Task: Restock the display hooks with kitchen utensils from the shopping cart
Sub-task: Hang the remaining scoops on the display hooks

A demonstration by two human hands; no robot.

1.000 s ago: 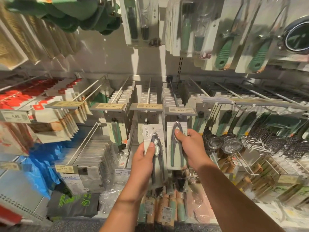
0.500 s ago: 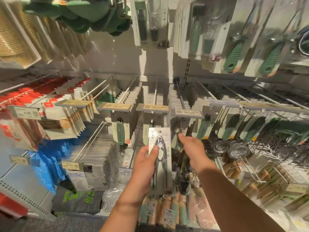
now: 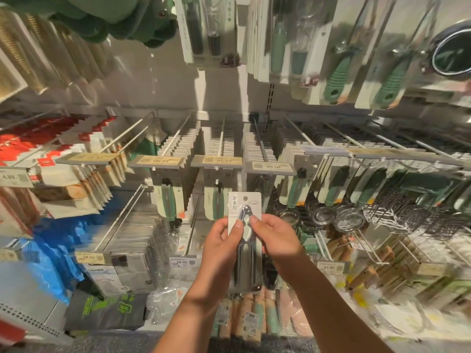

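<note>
Now both hands are holding one carded nutcracker (image 3: 246,240) upright in front of the display. Its long axis is running vertically: the card's hang hole is pointing up toward the hooks, the tool's hinged head is at the top, and its two metal handles are pointing down toward the floor. The card's printed face is turned to the camera.

The left hand (image 3: 221,248) is gripping the card's left edge, thumb lying across the front just beside the tool's head, fingers curling behind. The right hand (image 3: 276,240) is pinching the card's right edge at about the same height, thumb tip touching the front near the head, fingers behind. Each grip is closed on the card, and the card is touching no hook.

Just above the hands, a long hook (image 3: 260,141) with a price tag (image 3: 270,167) reading 30.50 is jutting out, and its front stretch is bare. Left of it, above the left hand, two hooks are carrying packs of green-handled tools (image 3: 167,200). Right of the right hand, mesh strainers (image 3: 349,220) are hanging. Below the wrists, packaged utensils (image 3: 251,317) are lying in a row.
</note>
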